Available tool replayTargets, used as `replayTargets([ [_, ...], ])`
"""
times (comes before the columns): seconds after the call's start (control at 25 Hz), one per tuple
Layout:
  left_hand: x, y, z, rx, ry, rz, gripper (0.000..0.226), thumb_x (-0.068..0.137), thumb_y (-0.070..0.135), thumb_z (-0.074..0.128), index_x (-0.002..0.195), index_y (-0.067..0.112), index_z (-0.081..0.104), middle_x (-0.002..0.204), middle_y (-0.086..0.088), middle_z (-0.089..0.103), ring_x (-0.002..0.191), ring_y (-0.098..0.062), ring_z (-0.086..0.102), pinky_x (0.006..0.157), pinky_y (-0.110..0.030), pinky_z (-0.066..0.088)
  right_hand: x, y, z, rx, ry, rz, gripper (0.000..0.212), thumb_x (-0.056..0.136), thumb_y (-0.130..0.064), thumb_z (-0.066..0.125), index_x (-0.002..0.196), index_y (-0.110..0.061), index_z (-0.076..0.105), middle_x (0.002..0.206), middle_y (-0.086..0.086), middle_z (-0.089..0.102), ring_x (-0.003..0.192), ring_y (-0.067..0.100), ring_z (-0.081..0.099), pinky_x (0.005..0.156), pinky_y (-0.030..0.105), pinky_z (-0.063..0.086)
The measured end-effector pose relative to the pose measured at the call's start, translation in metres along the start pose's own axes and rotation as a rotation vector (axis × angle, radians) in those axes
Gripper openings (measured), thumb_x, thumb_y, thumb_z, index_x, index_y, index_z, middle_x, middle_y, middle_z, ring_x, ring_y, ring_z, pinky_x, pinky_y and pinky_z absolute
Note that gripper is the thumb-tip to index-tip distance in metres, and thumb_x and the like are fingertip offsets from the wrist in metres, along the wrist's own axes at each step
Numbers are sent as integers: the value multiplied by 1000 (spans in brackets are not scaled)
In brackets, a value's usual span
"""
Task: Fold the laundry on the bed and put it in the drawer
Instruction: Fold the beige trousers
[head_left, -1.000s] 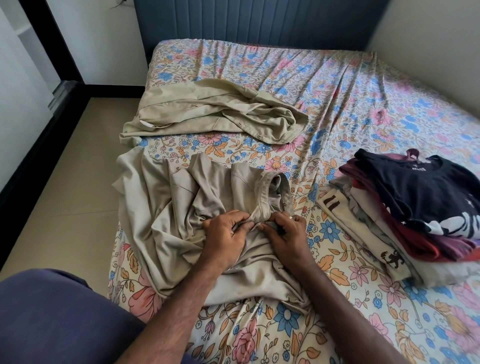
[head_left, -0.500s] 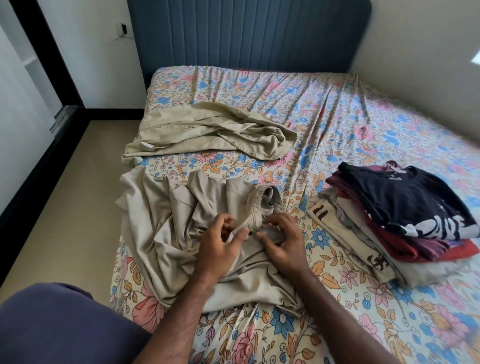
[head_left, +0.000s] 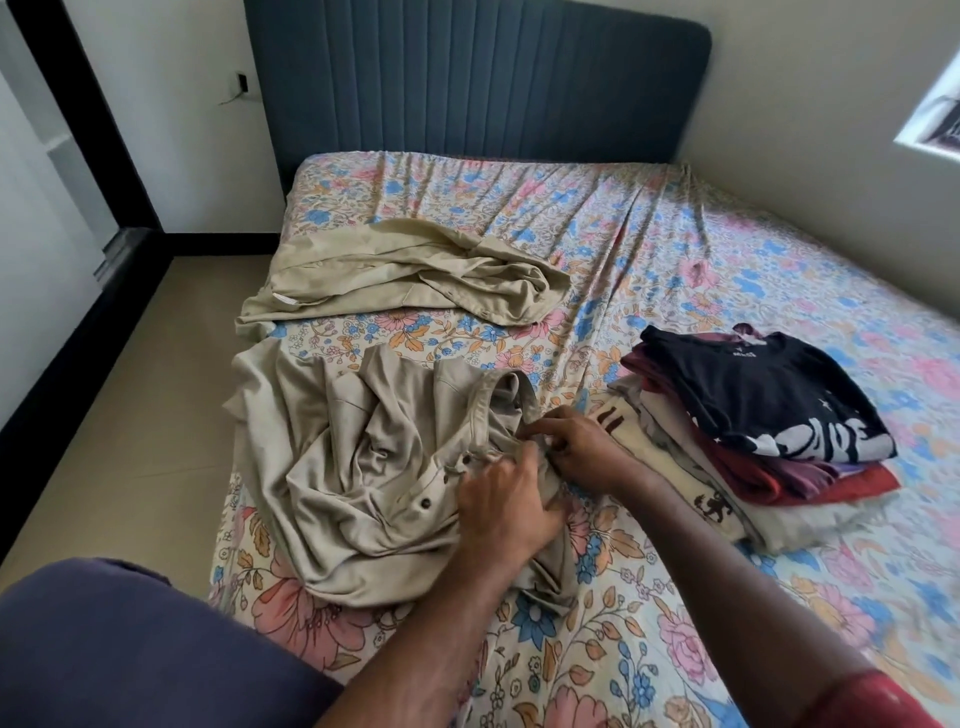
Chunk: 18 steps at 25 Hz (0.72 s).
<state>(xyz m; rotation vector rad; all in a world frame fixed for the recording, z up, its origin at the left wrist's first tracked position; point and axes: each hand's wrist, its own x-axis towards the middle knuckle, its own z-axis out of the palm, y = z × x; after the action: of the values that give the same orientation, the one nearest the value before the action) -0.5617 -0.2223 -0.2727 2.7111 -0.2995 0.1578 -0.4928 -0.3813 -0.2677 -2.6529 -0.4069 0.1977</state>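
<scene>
Near the bed's (head_left: 675, 249) left edge, a crumpled beige shirt (head_left: 363, 483) runs near-to-far, collar pointing far; left hand (head_left: 501, 506) and right hand (head_left: 576, 441) both pinch its buttoned front placket.

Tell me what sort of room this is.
Most likely a bedroom at home: a bed with a floral sheet, a padded blue headboard against the wall, and a stack of folded clothes on the mattress.
</scene>
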Motion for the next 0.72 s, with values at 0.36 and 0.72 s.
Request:
replayTargets([
  [0.36, 46, -28, -62, -449, -296, -189, 31, 101, 18, 53, 130, 25, 63, 123, -5, 67, 107, -25, 64, 87, -33, 50, 23, -2, -37, -250, -198, -125, 51, 81, -58, 70, 130, -51, 59, 156, -17, 13, 146, 26, 25, 117, 66, 20],
  [0.72, 80, -137, -293, -448, 46, -189, 51, 55, 59, 79, 66, 16, 55, 65, 0, 46, 63, -13, 47, 63, -30, 35, 106, -122, -178, -81, -153, -306, 63, 56, -76, 76, 101, -33, 72, 113, -11, 69, 111, 15, 62, 102, 42, 47],
])
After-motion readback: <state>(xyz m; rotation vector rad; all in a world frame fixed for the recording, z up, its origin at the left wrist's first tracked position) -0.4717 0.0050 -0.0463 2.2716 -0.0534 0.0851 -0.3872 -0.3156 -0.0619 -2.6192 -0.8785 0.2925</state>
